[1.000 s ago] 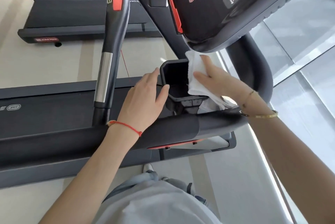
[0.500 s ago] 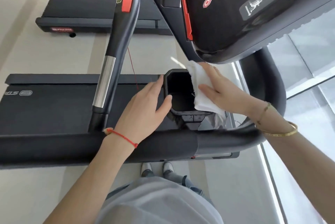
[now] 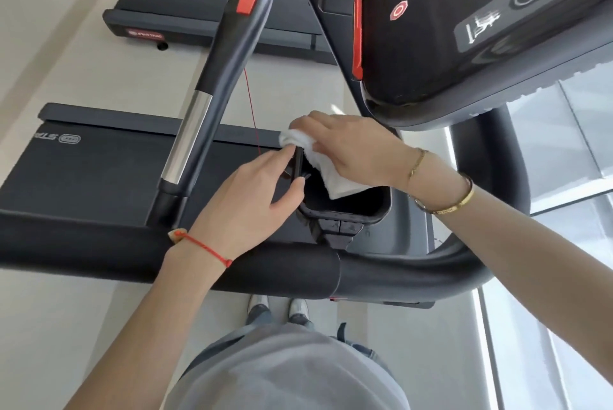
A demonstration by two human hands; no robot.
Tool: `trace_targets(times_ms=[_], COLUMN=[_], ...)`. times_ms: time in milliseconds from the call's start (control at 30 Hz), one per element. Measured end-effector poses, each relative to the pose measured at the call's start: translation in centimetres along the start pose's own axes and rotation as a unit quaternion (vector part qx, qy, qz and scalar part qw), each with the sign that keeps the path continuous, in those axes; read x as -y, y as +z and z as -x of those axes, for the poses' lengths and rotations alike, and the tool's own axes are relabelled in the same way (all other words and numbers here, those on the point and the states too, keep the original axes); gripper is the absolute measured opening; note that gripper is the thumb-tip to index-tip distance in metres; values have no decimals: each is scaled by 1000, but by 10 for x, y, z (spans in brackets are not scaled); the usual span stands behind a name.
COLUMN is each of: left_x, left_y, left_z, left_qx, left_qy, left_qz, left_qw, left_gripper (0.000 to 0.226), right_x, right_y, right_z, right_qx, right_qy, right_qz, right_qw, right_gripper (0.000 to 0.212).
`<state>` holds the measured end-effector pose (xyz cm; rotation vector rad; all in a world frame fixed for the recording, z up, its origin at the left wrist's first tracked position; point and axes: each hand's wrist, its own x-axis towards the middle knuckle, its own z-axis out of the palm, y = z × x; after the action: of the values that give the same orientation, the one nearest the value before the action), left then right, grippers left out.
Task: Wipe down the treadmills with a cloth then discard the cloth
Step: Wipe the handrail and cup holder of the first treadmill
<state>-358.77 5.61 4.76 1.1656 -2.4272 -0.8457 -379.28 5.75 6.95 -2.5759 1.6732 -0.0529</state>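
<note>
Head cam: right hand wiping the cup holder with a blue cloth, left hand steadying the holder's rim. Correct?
Not quite: the cloth is white, not blue. The head view shows the right hand pressing it over the cup holder while the left hand steadies the holder's rim.

Both arms extended forward, hands close together.
Left hand: palm down, fingers straight and together, thumb spread (red cord on wrist). Right hand: palm down, fingers curled, wrist bent inward (two gold bracelets); fingertips of the two hands nearly meet.
</note>
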Motion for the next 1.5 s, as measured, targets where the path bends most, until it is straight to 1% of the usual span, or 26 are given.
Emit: trace_targets(times_ms=[67, 233, 300, 367, 433, 500, 567, 600, 667, 733, 833, 900, 933, 967, 1000, 1033, 1067, 1133, 1200, 1300, 1400, 1467, 1500], left_x=[0, 2, 3, 3, 2, 1, 0, 0, -2, -1, 0, 0, 1, 1, 1, 1, 1, 1, 0, 0, 0, 1, 1], left_y=[1, 1, 1, 1, 1, 1, 0, 0, -1, -1, -2, -2, -2, -2, -2, -1, -1, -1, -2, -3, -3, -3, -3], left_z=[0, 1, 1, 1, 1, 1, 1, 1, 2, 2, 2, 2, 2, 2, 1, 1, 1, 0, 0, 1, 2, 1, 1], left_qx=[1, 7, 9, 11, 12, 12, 9, 7, 7, 7, 12, 12, 10, 8, 6, 5, 3, 4, 7, 6, 2, 3, 5], left_qy=[1, 6, 7, 5, 4, 2, 2, 1, 0, 0, 1, 9, 14, 18, 20, 23, 26, 30, 31, 35, 40, 41, 42], left_qz=[-7, 10, 16, 20, 21, 18, 12, 9, 4, 1, 5, 5, 3, 0, -4, -8, -10, -11, -10, -5, -6, -8, -8], left_qw=[1000, 1000, 1000, 1000, 1000, 1000, 1000, 1000, 1000, 1000, 1000, 1000, 1000, 1000, 1000, 1000, 1000, 999, 999, 999, 999, 999, 999], left_gripper=[61, 60, 60, 61, 61, 62, 62, 61, 59, 59, 62, 62, 62, 62, 62, 62, 62, 63, 63, 61, 60, 60, 60], right_x=[-1, -8, -10, -10, -8, -5, -1, 1, 3, 3, 4, 6, 9, 12, 16, 21, 27, 34, 32, 22, 26, 36, 40], right_y=[0, 3, 5, 4, 3, 4, 5, 5, 4, 1, 2, 5, 6, 7, 9, 11, 14, 20, 19, 11, 9, 14, 16], right_z=[1, 34, 52, 62, 55, 35, 13, 4, -2, 5, 27, 45, 56, 66, 75, 82, 87, 89, 81, 66, 68, 80, 84], right_qx=[-4, -26, -22, -11, -3, -8, -5, -1, -1, -9, -30, -23, -21, -19, -22, -29, -38, -57, -68, -68, -77, -84, -85], right_qy=[13, 85, 109, 109, 98, 77, 38, 26, 33, 58, 103, 127, 153, 188, 223, 250, 270, 296, 313, 337, 356, 376, 387], right_qz=[-2, -32, -91, -142, -112, -33, 45, 61, 42, 12, 1, -5, -56, -137, -223, -284, -314, -339, -342, -357, -390, -404, -410], right_qw=[1000, 996, 990, 984, 989, 996, 998, 998, 999, 998, 994, 992, 986, 972, 949, 925, 909, 891, 883, 868, 846, 830, 822], right_gripper=[40, 47, 51, 54, 55, 51, 46, 43, 39, 40, 49, 60, 64, 67, 68, 69, 69, 70, 71, 66, 62, 53, 43])
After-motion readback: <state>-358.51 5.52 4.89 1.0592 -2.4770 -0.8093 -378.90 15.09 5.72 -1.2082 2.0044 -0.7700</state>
